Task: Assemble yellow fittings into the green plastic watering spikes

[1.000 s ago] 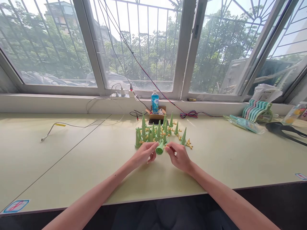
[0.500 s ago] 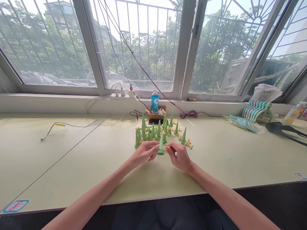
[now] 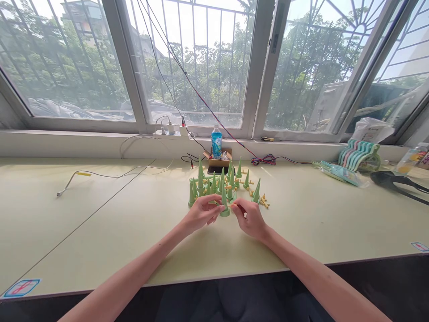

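My left hand (image 3: 203, 213) grips a green plastic watering spike (image 3: 224, 206), its point up and its wider round collar at the bottom. Close by on the right, my right hand (image 3: 250, 218) is closed in a pinch on a small yellow valve, mostly hidden by the fingertips; whether it touches the spike I cannot tell. Just beyond both hands, several more green spikes (image 3: 200, 179) stand on the table, with small yellow valves (image 3: 264, 201) on or among them.
Behind the spikes, a blue bottle (image 3: 216, 143) rises from a small cardboard box (image 3: 219, 162). A white cable (image 3: 110, 177) lies on the table (image 3: 110, 241) at left, a coiled cable (image 3: 264, 160) at the back. Hangers (image 3: 358, 154) and a black strap-like object (image 3: 398, 183) are at right.
The spike in my left hand has tipped more upright, its open underside turning out of sight. My right hand has hardly moved, and less of the yellow valve shows.
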A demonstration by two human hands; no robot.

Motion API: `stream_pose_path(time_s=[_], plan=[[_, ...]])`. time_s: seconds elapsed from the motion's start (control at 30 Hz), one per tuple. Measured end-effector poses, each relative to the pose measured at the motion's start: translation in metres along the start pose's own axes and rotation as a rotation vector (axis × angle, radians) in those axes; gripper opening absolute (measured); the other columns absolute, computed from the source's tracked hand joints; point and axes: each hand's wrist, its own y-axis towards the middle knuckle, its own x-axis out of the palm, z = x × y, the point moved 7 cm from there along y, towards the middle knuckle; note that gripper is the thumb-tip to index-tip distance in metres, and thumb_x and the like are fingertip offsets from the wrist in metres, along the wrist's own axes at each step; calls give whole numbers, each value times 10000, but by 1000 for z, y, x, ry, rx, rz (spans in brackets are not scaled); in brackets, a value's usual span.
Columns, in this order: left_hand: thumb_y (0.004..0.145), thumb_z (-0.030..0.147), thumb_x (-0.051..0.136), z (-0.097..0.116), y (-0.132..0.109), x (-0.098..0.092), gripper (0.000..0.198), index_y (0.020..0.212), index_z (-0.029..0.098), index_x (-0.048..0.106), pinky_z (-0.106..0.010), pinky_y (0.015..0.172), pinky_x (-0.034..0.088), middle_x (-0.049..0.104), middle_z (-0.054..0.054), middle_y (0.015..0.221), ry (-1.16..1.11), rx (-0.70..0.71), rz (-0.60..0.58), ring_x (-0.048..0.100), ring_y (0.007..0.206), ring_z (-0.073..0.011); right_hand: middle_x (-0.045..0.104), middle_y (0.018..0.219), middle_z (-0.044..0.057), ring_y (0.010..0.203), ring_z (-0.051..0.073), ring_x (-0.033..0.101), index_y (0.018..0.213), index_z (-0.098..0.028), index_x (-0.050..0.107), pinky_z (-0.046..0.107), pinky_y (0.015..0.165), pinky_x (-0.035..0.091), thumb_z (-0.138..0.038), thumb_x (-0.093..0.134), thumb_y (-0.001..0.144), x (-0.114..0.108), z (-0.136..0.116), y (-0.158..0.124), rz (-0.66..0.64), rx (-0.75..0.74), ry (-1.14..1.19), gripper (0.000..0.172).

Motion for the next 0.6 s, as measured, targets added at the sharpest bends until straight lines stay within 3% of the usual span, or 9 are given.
stream_pose_path(time_s=[0.23, 0.4, 0.6], plan=[[841, 406, 663, 7, -1, -7, 245, 869, 164, 681, -200, 437, 432, 545, -37, 869, 217, 166, 148, 488, 556, -72, 436, 555, -24, 469, 114, 343, 722, -200, 505, 250, 460, 299, -355, 417, 974, 1, 1, 3, -15, 46, 43, 309], [887, 414, 602, 14, -4, -8, 252, 989, 208, 704, -205, 503, 493, 585, -62, 928, 438, 292, 185, 539, 687, -118, 415, 530, -31, 457, 113, 332, 693, -201, 496, 249, 450, 291, -358, 419, 971, 1, 3, 4, -15, 83, 60, 328], [901, 414, 579, 12, -3, -7, 233, 963, 207, 665, -191, 483, 453, 556, -41, 928, 475, 284, 221, 468, 596, -81, 401, 534, -34, 464, 116, 330, 706, -204, 494, 250, 456, 284, -397, 426, 972, 0, 6, 5, 8, 103, 70, 336]])
